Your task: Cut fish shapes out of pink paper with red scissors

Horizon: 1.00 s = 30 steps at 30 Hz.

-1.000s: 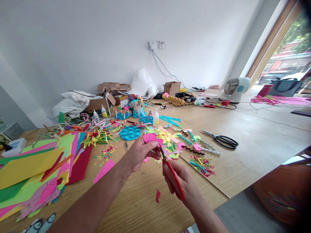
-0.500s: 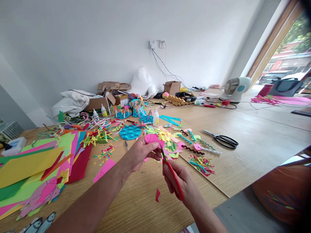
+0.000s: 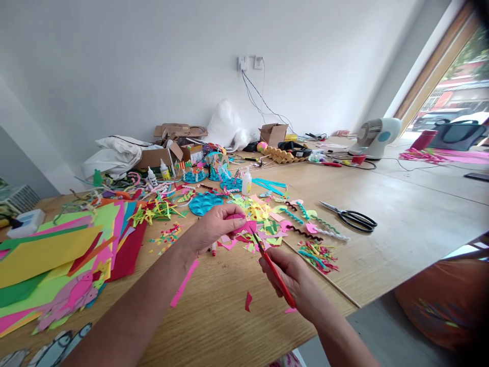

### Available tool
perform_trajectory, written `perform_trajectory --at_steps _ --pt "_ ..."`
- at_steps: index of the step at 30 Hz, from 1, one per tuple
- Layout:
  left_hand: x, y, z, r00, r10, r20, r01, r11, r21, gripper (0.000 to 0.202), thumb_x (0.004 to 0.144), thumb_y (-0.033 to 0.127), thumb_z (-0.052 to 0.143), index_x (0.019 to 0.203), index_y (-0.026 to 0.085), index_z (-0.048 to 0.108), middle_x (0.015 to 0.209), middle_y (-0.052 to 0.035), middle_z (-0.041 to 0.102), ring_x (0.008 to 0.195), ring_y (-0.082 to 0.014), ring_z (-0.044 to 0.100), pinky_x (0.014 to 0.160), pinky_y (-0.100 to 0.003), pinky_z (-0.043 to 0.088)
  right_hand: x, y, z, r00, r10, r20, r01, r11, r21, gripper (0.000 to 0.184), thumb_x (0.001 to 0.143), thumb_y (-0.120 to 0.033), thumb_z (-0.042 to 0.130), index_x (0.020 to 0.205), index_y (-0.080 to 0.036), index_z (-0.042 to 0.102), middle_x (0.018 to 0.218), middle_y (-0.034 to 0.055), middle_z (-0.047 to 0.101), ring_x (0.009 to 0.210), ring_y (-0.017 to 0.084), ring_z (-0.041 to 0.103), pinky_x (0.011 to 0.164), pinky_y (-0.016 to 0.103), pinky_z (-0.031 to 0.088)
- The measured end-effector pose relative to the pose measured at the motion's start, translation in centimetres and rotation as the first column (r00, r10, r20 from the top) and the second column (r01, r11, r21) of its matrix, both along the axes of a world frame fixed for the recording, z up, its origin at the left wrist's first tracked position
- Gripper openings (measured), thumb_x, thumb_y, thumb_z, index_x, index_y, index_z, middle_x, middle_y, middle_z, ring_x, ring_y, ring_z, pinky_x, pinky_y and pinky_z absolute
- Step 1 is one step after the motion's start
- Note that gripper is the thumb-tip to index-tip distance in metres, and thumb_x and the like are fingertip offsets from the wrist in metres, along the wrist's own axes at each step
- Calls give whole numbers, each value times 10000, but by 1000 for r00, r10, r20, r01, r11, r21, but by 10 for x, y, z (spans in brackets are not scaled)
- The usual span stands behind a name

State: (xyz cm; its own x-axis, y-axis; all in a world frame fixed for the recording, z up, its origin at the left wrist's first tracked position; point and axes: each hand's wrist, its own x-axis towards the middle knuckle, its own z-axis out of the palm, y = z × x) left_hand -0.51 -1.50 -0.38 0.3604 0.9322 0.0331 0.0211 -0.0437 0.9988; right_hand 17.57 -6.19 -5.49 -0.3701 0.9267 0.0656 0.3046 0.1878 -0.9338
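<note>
My left hand is closed palm-down around a pink paper piece, held just above the wooden table. My right hand grips red-handled scissors, whose blades point up-left and meet the pink piece's edge. Small pink and red offcuts lie on the table below my hands, along with a long pink strip.
Stacked coloured paper sheets lie at the left. Paper scraps, twisted pipe cleaners and glue bottles litter the middle. Black scissors lie at the right, a small fan and cardboard boxes further back.
My left hand has turned palm-down and lowered with the pink piece, which is now mostly covered by the fingers. The scissors tilted flatter. A long pink strip now lies below my left wrist.
</note>
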Motion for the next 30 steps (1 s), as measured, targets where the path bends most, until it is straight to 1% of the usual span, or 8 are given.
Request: perform_trajectory --at_steps 2,8,11,14,18,26,30 --pt "-1 0 1 1000 -19 -15 19 1000 -1 210 678 313 676 676 138 561 560 42 511 491 -53 466 484 -177 362 -1 1 -1 1000 -1 -29 1 1000 -14 321 829 -407 460 585 -204 412 495 -58 374 415 85 366 379 206 273" --pt "3 -1 -2 997 -8 82 13 997 -70 223 643 288 696 677 143 530 545 46 528 477 -51 480 493 -178 381 -7 -2 -6 976 2 -220 -32 991 -133 338 818 -481 458 632 -200 440 452 -73 393 394 87 362 400 208 290" --pt "6 -1 -5 993 -7 120 18 996 -92 213 640 265 699 691 148 527 561 45 541 487 -52 491 504 -182 404 -10 -4 -8 959 -1 -282 -38 991 -131 365 811 -514 456 626 -201 439 431 -68 400 398 91 355 407 215 282" --pt "9 -3 -4 988 31 153 -12 992 -129 222 621 243 715 694 150 527 563 51 533 497 -54 495 510 -185 415 -11 -4 -11 938 25 -345 -62 993 -97 374 826 -520 444 636 -199 442 432 -65 409 400 91 350 418 220 282" --pt "11 -3 -3 983 60 171 -35 989 -146 239 597 229 732 702 148 533 574 48 537 505 -58 498 499 -185 413 -11 -5 -16 932 34 -360 -68 994 -80 384 833 -526 446 632 -198 445 431 -60 422 396 92 354 415 221 274" --pt "9 -2 -8 979 17 203 18 986 -168 219 633 210 715 718 154 521 575 49 539 511 -54 495 507 -176 416 -13 -6 -14 927 -14 -376 -33 992 -119 396 818 -537 459 611 -200 435 418 -64 411 387 88 345 400 215 256" --pt "11 -3 -9 975 -5 220 43 985 -167 211 638 199 714 716 156 523 576 49 537 512 -55 495 503 -175 402 -14 -5 -14 923 -29 -384 -22 992 -127 398 802 -550 473 619 -197 452 413 -63 422 388 90 363 404 216 276"
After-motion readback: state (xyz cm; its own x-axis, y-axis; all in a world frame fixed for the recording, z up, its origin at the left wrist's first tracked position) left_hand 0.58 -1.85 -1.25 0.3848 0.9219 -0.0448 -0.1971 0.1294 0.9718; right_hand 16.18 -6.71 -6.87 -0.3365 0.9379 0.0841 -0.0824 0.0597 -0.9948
